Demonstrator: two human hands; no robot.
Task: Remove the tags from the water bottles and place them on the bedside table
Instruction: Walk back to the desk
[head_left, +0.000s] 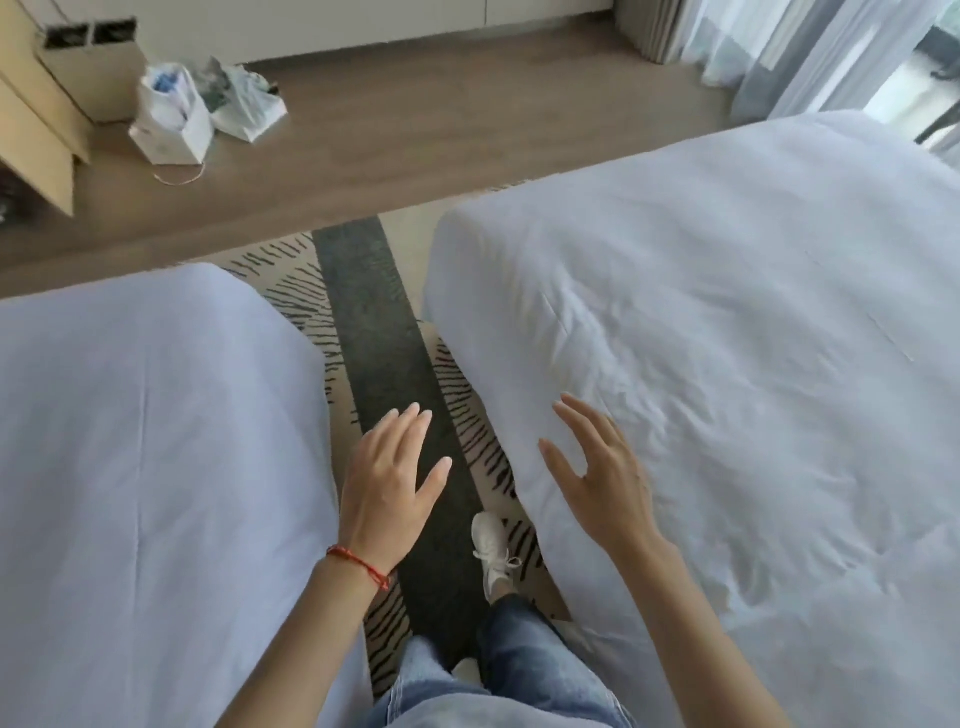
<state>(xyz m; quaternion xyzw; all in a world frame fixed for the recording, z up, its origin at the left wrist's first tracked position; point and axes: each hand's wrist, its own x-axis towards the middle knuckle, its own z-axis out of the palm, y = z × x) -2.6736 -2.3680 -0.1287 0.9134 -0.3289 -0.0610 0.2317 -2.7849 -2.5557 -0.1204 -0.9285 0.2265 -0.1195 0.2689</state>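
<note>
your left hand (387, 480) and right hand (602, 467) hang low in the frame's centre, both empty with fingers spread, above the striped carpet (363, 312) between two white beds (727, 364). no water bottles, tags or bedside table appear in view. white bags (176, 117) sit on the floor at upper left.

Person stands btwn two white beds: left bed (145, 467), right bed (727, 364). Left hand (384, 488) w/ red wrist string (358, 564), right hand (608, 478), both empty, fingers spread, over striped carpet (374, 332). White sneaker (491, 551) fwd. Bags (176, 114) on wood floor (415, 135).
</note>
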